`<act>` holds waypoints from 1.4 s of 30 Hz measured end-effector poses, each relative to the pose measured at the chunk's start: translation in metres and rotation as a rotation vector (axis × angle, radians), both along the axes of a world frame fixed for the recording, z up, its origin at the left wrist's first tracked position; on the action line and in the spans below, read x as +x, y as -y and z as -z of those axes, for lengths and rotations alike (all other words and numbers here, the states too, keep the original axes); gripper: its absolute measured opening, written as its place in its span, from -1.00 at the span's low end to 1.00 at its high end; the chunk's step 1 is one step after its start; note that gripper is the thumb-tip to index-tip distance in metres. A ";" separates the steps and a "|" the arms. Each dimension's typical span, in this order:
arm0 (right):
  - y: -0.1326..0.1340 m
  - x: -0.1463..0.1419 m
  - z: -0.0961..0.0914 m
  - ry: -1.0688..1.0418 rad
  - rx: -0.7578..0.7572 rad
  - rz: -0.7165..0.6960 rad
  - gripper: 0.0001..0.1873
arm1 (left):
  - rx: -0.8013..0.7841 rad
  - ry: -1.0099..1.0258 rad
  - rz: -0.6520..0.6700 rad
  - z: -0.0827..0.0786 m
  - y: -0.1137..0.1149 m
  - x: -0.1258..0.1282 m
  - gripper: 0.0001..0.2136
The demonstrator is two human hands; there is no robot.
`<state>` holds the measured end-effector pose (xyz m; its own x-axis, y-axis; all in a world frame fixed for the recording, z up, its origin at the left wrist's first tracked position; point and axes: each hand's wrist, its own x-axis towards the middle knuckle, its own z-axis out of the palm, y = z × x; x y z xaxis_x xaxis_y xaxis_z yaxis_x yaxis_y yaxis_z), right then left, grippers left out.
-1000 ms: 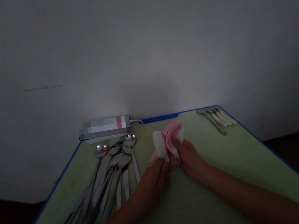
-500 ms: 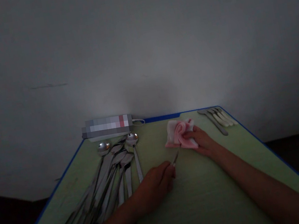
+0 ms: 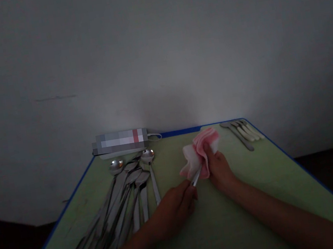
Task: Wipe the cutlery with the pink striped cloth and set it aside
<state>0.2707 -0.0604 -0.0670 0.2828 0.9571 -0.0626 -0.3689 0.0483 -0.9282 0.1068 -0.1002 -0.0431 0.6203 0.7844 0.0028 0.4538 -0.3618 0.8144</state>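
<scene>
My left hand (image 3: 179,202) is closed around a slim metal utensil (image 3: 196,176) that slants up and to the right. Its far end disappears into a pink and white cloth (image 3: 193,157), so I cannot tell what kind of utensil it is. My right hand (image 3: 220,167) pinches that cloth around the hidden end, thumb on top. To the left of my hands lies a loose pile of long-handled metal spoons (image 3: 134,174), bowls pointing away from me. My left forearm crosses over some of their handles.
At the table's far right, a dark-handled spoon (image 3: 240,138) lies beside several pieces of cutlery with white handles (image 3: 247,132). A blurred-out box (image 3: 121,142) with a white cable (image 3: 155,135) stands at the back left, against the wall (image 3: 156,58). The green table (image 3: 179,244) has a blue edge.
My right hand has moved slightly left and toward me, turning the cloth, which now bunches around the utensil closer to my left hand. The left hand has barely moved.
</scene>
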 end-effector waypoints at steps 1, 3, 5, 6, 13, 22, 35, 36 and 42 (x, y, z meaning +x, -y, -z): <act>0.004 -0.004 0.000 -0.010 -0.029 0.004 -0.58 | 0.010 -0.011 0.010 0.002 0.000 0.000 -0.74; 0.010 -0.010 -0.002 -0.045 -0.066 -0.028 -0.56 | 0.029 -0.033 0.019 0.005 0.000 0.000 -0.72; 0.012 -0.013 -0.005 -0.088 -0.074 -0.075 -0.58 | 0.037 -0.056 0.005 0.007 -0.002 0.001 -0.71; 0.010 -0.014 -0.006 -0.106 -0.063 -0.092 -0.60 | 0.035 -0.063 -0.004 0.007 -0.003 0.002 -0.71; -0.018 0.007 0.002 -0.150 0.075 0.061 -0.72 | -0.009 -0.070 0.007 0.000 -0.006 0.005 -0.74; -0.030 0.028 0.003 -0.105 0.126 0.059 -0.70 | -0.111 0.029 0.181 -0.013 0.001 -0.001 -0.74; -0.005 0.004 -0.012 -0.231 -0.053 -0.112 -0.72 | -0.155 0.063 0.021 0.002 -0.005 0.003 -0.76; -0.003 0.002 -0.012 -0.188 -0.040 -0.141 -0.71 | -0.160 0.070 0.016 0.003 -0.006 0.004 -0.77; 0.012 -0.008 -0.014 0.326 0.043 -0.161 -0.59 | -0.167 0.078 -0.070 0.004 -0.006 0.005 -0.72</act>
